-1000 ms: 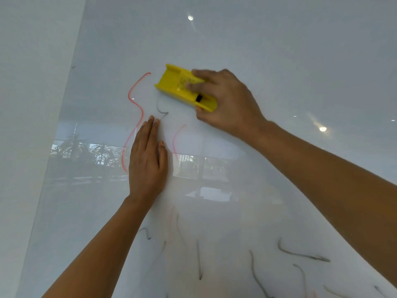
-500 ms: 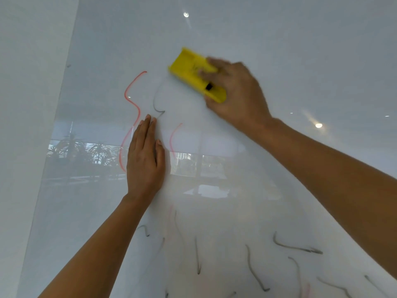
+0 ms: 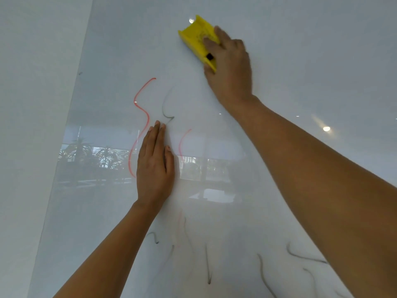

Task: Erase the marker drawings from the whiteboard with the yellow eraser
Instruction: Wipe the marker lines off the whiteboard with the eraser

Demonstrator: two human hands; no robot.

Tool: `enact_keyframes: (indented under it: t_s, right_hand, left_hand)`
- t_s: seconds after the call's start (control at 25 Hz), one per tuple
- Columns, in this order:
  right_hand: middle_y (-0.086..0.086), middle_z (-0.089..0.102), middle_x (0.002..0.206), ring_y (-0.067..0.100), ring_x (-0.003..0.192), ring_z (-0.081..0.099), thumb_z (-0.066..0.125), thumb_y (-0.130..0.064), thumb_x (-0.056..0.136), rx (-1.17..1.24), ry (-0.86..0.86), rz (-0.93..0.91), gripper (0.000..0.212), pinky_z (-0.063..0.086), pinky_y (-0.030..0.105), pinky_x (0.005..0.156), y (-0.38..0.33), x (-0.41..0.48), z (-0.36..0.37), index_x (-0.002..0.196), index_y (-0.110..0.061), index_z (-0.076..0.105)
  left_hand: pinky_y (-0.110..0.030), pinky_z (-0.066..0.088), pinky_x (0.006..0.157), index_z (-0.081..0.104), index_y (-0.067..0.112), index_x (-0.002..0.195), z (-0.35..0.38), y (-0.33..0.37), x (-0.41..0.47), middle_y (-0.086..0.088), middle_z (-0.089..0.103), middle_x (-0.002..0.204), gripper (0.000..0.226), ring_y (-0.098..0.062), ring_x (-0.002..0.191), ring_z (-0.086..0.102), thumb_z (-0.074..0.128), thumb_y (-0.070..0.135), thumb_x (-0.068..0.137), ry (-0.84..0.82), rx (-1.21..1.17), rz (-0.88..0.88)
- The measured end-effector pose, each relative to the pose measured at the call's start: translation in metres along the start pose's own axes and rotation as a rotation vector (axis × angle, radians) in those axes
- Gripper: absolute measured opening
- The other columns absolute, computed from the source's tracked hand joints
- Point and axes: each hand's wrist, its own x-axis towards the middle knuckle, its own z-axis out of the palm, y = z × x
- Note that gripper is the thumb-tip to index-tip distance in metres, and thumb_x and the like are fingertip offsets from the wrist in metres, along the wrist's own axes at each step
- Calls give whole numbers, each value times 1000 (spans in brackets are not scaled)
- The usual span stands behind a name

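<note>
The glossy whiteboard (image 3: pixel 300 61) fills most of the view. My right hand (image 3: pixel 229 67) grips the yellow eraser (image 3: pixel 196 37) and presses it against the board, high up and right of centre. My left hand (image 3: pixel 154 162) lies flat on the board, fingers together and pointing up. A wavy red line (image 3: pixel 141 110) runs just left of that hand. A thin dark squiggle (image 3: pixel 166 110) sits above its fingertips, and a short red arc (image 3: pixel 183 140) lies to its right. Several faint dark strokes (image 3: pixel 262 269) and a pale red smear (image 3: pixel 179 231) mark the lower board.
The board's left edge (image 3: pixel 64 147) meets a plain white wall (image 3: pixel 32 104). Reflections of plants, windows and ceiling lights show on the glossy surface.
My right hand has slid the eraser up and to the right, away from the red line and dark squiggle. More of the dark squiggle shows. My left hand has stayed flat.
</note>
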Motion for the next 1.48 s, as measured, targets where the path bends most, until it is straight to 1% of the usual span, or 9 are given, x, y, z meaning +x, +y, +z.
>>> enact_keyframes:
  t_s: [0.2,0.44,0.6,0.72,1.04,1.16,1.28,1.36,1.48]
  right_hand:
    - [-2,20,156,23,126,36,49,-22,93,37,-167,-275,52,36,32,99,-49,-9,28,142,-26,34]
    - [-4,46,143,21,109,50,63,-23,80,301,-337,-591,46,43,32,92,-42,-62,20,126,-25,58]
    - [-2,40,146,25,116,46,57,-20,83,196,-199,-357,48,41,34,97,-36,-26,21,130,-26,53]
    - [-4,32,151,24,121,41,52,-18,88,94,-142,-174,49,39,34,97,-56,-3,31,135,-26,46]
    - [-4,33,151,23,120,42,52,-23,88,140,-331,-587,49,40,33,97,-64,-50,27,137,-28,44]
    - [-2,27,153,26,124,40,48,-19,90,0,-257,-456,51,37,35,97,-66,-23,29,140,-27,38]
    - [0,22,154,27,127,36,49,-15,90,-16,-225,-263,54,35,36,99,-79,-6,33,141,-25,35]
    - [0,21,155,26,126,36,48,-15,91,-2,-239,-313,54,35,35,99,-84,-18,36,142,-25,33]
    - [-1,23,154,25,122,39,47,-20,91,27,-276,-488,54,36,34,96,-88,-57,33,142,-27,33]
  left_hand:
    - [-12,19,113,36,8,143,-3,1,-1,-4,36,150,46,-9,139,28,32,12,97,109,-109,1]
    - [-15,22,113,38,8,141,-13,0,0,-6,39,147,43,-11,137,31,29,13,99,244,-165,-64]
    - [-9,18,111,37,15,143,-22,-15,-5,1,36,150,44,-2,138,27,27,20,101,157,-89,4]
    - [-6,14,110,35,17,144,-28,-38,-10,3,34,151,45,2,137,23,25,25,101,162,-63,-87]
    - [-7,10,110,33,14,146,-36,-79,-24,1,31,154,50,-9,141,23,22,25,99,114,23,-250]
    - [-3,8,109,33,14,146,-35,-81,-24,1,30,154,50,-8,141,22,22,24,98,110,-2,-243]
    - [-12,14,115,35,15,145,-38,-84,-25,4,32,153,48,-4,141,24,23,24,100,103,-96,-267]
    - [-20,21,116,40,15,143,-43,-85,-24,5,37,150,45,-2,138,30,25,24,101,124,-237,-313]
    - [-8,27,108,43,18,140,-50,-81,-21,6,43,146,43,4,132,36,26,28,102,184,-388,-385]
